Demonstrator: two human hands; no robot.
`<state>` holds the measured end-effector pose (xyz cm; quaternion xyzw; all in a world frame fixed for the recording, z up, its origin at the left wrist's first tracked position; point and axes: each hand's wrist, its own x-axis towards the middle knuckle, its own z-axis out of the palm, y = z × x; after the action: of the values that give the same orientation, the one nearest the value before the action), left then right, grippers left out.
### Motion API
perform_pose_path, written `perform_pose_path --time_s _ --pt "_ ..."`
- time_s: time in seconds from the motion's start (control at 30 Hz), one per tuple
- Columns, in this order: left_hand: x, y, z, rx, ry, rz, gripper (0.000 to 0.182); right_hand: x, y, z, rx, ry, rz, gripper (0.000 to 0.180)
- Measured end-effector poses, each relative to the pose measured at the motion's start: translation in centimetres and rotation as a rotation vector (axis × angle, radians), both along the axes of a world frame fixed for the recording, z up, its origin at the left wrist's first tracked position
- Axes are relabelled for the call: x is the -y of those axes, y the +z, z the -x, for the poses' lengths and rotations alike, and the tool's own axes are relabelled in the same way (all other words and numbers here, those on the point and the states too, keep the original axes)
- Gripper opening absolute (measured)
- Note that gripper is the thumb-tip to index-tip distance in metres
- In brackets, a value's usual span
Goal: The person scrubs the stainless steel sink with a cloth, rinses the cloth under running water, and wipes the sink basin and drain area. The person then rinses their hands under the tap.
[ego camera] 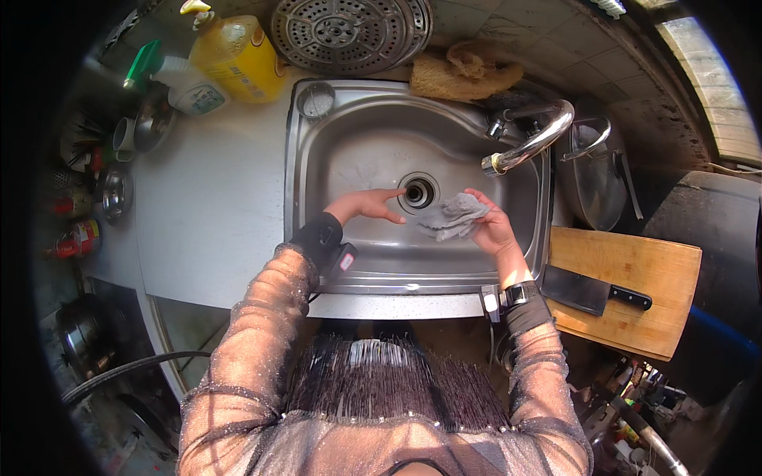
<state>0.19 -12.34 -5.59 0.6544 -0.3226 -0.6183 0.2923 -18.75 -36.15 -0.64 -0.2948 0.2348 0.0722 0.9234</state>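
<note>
Over the basin of a stainless steel sink (357,143), my right hand (495,229) grips a crumpled grey cloth (455,215) between thumb and fingers. To its left my left hand (372,205) holds nothing, its thumb and fingers spread apart. Its fingertips reach close to the round drain (418,191), just short of the cloth. A chrome faucet (530,143) arches over the basin's right side, and no water stream shows under its spout.
Left stand a yellow pump bottle (238,59) and a spray bottle (190,89). A perforated steamer tray (339,33) and a brown mesh cloth (464,74) lie behind the sink. At right, a cleaver (577,291) rests on a wooden cutting board (649,262), near a lidded pan (595,184).
</note>
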Motion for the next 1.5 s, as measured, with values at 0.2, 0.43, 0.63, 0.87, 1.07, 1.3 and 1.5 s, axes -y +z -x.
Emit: perform_pose_path --time_s 0.2,0.43,0.63,0.87,1.07,1.3,1.5 --pt "0.5 2.5 7.7 -0.767 0.656 0.092 0.044 -4.7 1.0 1.4 0.095 -0.192 -0.068 0.052" --pt "-0.6 1.3 9.6 -0.973 1.208 0.084 0.027 -8.5 2.3 1.3 -0.1 -0.182 0.208 0.044" --pt "-1.1 2.6 10.4 -1.202 1.121 0.026 0.052 -19.0 2.3 -1.2 0.165 0.102 1.362 0.029" --pt "-0.4 2.3 12.2 -1.225 1.314 0.199 0.036 -14.8 -3.2 -4.4 -0.24 -0.193 1.547 0.025" --pt "-1.3 1.6 10.0 -0.886 1.58 0.266 0.06 -21.5 -0.3 -4.8 -0.262 0.171 1.477 0.058" --pt "0.1 4.1 10.9 -1.103 1.278 0.26 0.045 -14.6 -1.7 -5.8 -0.218 -0.108 1.379 0.048" --pt "0.3 6.4 10.1 -1.008 1.485 0.223 0.051 -18.1 1.4 -2.9 0.013 0.204 1.435 0.063"
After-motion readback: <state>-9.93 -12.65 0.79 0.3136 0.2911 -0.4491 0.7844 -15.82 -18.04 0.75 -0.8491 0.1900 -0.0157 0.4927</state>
